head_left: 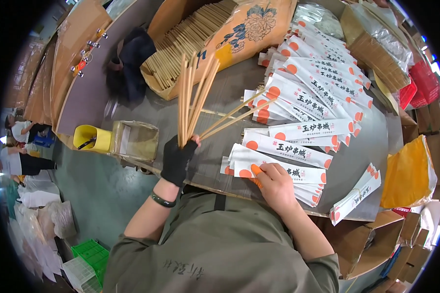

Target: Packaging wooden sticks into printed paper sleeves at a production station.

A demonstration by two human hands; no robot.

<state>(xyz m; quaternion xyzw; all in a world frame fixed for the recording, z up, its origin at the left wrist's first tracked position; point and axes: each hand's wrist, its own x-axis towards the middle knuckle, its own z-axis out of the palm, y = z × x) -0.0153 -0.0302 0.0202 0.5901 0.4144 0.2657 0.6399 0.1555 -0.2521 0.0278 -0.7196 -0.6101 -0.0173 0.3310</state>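
My left hand [179, 160], in a black fingerless glove, is closed around several wooden chopsticks [198, 97]. They fan upward and to the right, and two slant toward the paper sleeves. My right hand [277, 186] has an orange finger cot and pinches the left part of a white paper chopstick sleeve [305, 174] at the table's near edge; its curled fingertips are partly hidden. Beyond it, overlapping sleeves [322, 83] with red-orange dots and dark lettering spread up the table. Chopstick ends show at the left openings of some.
An orange cardboard box [259, 24] with a flower print holds many chopsticks at the back. Left stand a yellow cup [94, 138] and a clear bin [138, 141]. A bundle of sleeves [356, 194] lies right. Cartons [371, 244] and a green crate [90, 256] flank the table.
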